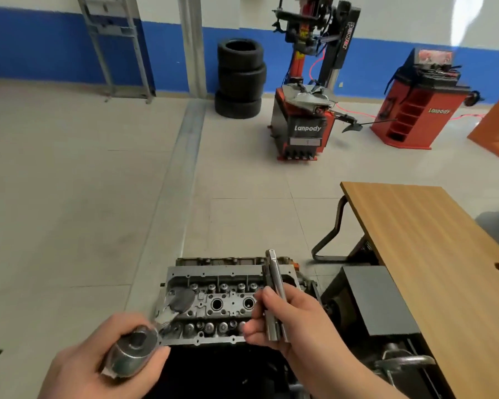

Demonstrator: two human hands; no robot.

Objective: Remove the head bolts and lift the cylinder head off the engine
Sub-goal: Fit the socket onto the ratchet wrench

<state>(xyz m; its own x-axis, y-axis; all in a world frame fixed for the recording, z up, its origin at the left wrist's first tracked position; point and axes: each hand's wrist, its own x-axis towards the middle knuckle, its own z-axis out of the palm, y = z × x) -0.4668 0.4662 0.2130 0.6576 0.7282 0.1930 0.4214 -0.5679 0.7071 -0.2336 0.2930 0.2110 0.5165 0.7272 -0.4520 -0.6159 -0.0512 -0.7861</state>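
Note:
The grey cylinder head (222, 303) sits on the engine low in the middle of the view, valve springs and spark plug wells exposed. My left hand (98, 367) grips a large steel socket (131, 352) in front of the head's near left corner, its square drive hole facing up. My right hand (288, 321) holds several long metal bars (275, 295), seemingly extension bars, upright over the head's right end. The bars hide part of the head's right side.
A wooden table (432, 249) stands to the right, with a dark grey box (378, 300) beside the engine under it. Farther back are a stack of tyres (239, 79), a red tyre changer (303, 116) and a red wheel balancer (418, 102). Tiled floor lies to the left.

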